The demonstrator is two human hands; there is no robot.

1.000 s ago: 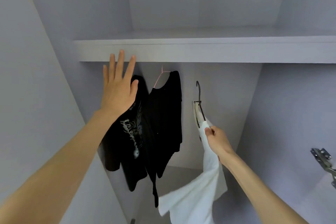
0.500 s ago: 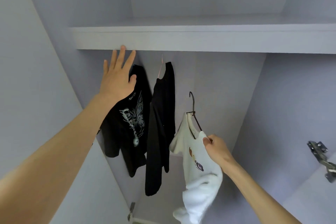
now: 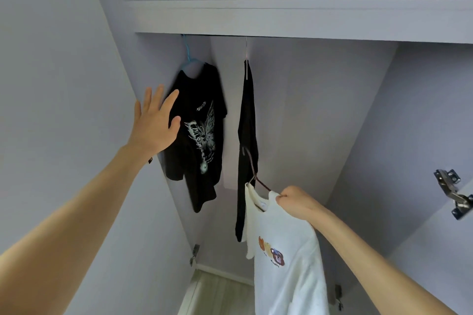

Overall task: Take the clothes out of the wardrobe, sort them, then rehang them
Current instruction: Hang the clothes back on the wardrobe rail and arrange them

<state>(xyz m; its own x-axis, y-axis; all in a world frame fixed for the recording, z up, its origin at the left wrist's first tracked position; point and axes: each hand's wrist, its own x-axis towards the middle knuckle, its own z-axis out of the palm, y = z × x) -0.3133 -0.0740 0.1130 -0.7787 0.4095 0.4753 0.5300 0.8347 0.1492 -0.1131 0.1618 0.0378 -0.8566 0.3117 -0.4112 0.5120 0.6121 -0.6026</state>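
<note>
One cam only, head-worn, wide-angle, so no shared area w/ another view. It looks fwd and tilted up into the wardrobe, straight lines bowing toward the edges. Shelf [image 3: 302, 19] runs across the top, close overhead. Both forearms enter from the bottom corners, near the lens. A bit of floor [image 3: 217, 294] shows bottom centre.

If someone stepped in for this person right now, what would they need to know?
Left hand: open, fingers spread, raised beside the black printed T-shirt; contact unclear.
Right hand: grips the white T-shirt on its dark hanger, which is off the rail.
Under the shelf: the black printed T-shirt on a blue hanger and a second black garment both hang there.
Done: white T-shirt taken down.
Left: remove the two black pieces, sort everything, rehang.
</note>
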